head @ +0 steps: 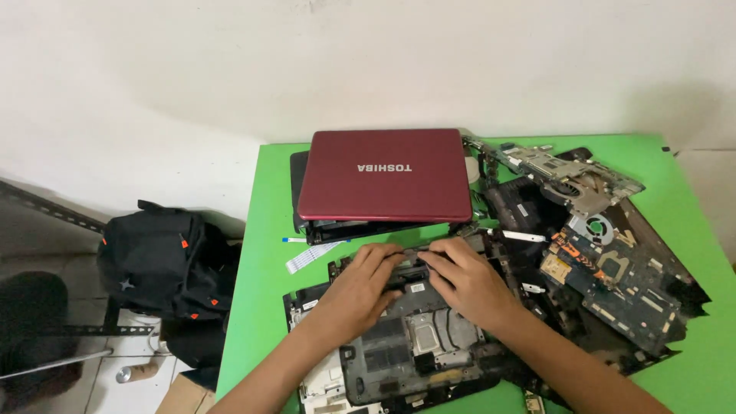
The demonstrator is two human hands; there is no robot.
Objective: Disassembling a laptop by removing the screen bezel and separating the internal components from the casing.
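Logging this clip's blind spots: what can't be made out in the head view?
- Small part under both hands: left hand and right hand cover it.
- Grey plastic laptop base shell: cut off by the bottom edge.
- Stacked green circuit boards: components too small to identify.
- Black slab under the closed dark red laptop: mostly hidden.

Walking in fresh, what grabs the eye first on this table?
First, the bright green table heaped with dismantled laptop parts. At its back edge lies a closed red laptop, and circuit boards with a fan spread over the right side. In the middle, the left hand and right hand meet on the upper edge of an opened grey laptop base.
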